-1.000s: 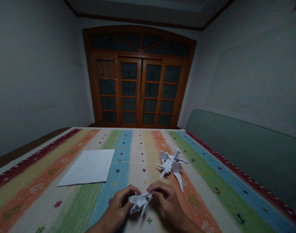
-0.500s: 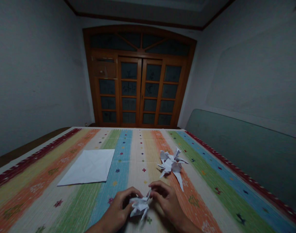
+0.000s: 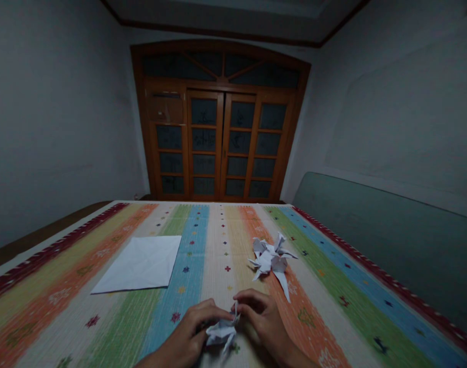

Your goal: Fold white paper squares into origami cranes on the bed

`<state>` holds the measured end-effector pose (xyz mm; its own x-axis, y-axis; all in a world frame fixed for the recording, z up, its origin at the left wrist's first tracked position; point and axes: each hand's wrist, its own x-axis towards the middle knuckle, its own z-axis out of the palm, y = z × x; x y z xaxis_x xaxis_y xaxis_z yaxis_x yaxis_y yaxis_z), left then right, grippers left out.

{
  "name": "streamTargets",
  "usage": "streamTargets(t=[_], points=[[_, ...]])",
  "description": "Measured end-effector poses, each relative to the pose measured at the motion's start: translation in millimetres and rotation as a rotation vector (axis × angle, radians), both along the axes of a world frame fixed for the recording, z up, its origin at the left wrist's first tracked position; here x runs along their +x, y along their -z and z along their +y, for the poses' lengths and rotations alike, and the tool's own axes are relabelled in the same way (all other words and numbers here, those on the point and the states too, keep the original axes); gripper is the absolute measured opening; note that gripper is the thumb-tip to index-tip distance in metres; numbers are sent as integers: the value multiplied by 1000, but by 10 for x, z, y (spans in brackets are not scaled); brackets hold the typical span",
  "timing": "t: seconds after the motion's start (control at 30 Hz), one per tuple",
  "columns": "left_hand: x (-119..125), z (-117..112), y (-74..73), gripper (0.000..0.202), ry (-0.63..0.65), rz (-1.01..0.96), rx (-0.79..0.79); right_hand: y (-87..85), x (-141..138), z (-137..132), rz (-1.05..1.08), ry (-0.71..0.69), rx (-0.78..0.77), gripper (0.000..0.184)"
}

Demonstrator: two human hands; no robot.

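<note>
A white folded-paper flower [image 3: 221, 333] with thin pointed petals is held low at the table's near edge, between my two hands. My left hand [image 3: 191, 329] closes on its left side, index finger stretched over the top of the paper. With thumb and fingertips, my right hand [image 3: 262, 319] pinches one narrow petal that points upward. Fingers cover part of the paper. Beyond my right hand, several similar folded-paper flowers [image 3: 272, 258] lie in a cluster. Farther left rests a stack of white square paper [image 3: 141, 263].
A striped, patterned cloth [image 3: 218, 225] covers the table. Along the right side stands a pale green bench back [image 3: 371, 214]. Wooden glazed doors [image 3: 222, 143] fill the wall behind the table.
My left index finger has stretched right across the top of the flower toward the pinched petal. The right hand has shifted only slightly. The paper stack and the cluster stay put.
</note>
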<state>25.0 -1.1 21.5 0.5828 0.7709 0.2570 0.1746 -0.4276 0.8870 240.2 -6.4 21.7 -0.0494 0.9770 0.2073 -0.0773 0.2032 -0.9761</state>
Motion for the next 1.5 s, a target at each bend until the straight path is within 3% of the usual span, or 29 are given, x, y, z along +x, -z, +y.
streamTargets(t=[0.13,0.4,0.67,0.8,1.0,1.23,1.5], points=[[-5,-13,-59,41,-18,14,-49,-1,23,12,2,-62,28,6],[-7,20,0,54,-12,10,-49,10,25,6,44,-154,32,13],[3,17,-19,53,-28,20,-45,21,-19,-31,-93,61,102,14],[-2,9,-30,56,-53,42,-37,9,-27,-81,-207,89,141,16],[3,-10,-39,51,-67,69,14,42,-51,-63,-145,117,79,20],[26,-32,-8,41,-122,70,111,47,-71,-24,-18,192,2,37],[18,-32,33,31,-187,50,198,97,-64,0,15,155,18,43]])
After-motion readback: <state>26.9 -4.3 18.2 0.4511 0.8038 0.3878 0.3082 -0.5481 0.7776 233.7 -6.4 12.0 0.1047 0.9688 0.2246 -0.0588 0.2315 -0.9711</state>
